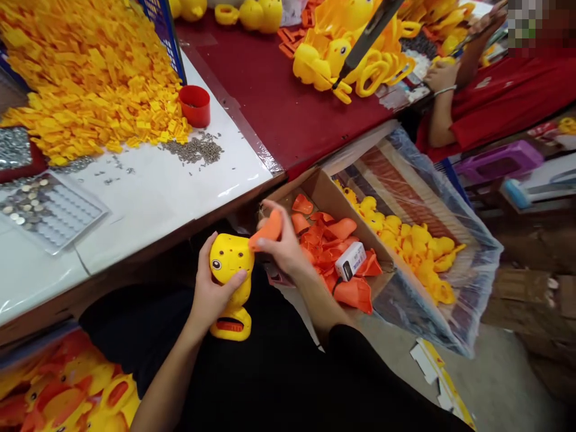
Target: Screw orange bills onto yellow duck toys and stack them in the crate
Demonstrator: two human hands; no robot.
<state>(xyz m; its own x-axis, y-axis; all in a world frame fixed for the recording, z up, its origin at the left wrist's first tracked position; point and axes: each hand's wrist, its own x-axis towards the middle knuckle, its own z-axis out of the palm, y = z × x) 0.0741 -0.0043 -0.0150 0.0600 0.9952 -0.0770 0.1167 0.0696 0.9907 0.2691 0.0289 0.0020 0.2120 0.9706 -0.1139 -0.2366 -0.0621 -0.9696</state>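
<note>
My left hand (pixel 215 294) is closed around a yellow plastic duck toy (pixel 231 255), its thumb lying across the face below the screw holes. The duck has a printed eye and a looped handle at the bottom with an orange piece in it. Between the fingers and thumb of my right hand (pixel 285 246) is an orange duck bill (pixel 266 231), held against the upper right edge of the duck's head. Whether the bill is seated in the head, I cannot tell. Just beyond my right hand, a cardboard box (pixel 321 183) holds many loose orange bills (pixel 324 234).
A white power bank (pixel 351 261) lies on the bills. Beside them, a plastic-lined box (pixel 486 270) holds yellow ducks. The white table (pixel 148 210) bears yellow parts (pixel 103 78), screws (pixel 198 150) and a red cup (pixel 195 107). A co-worker in a red shirt (pixel 508 96) works at right.
</note>
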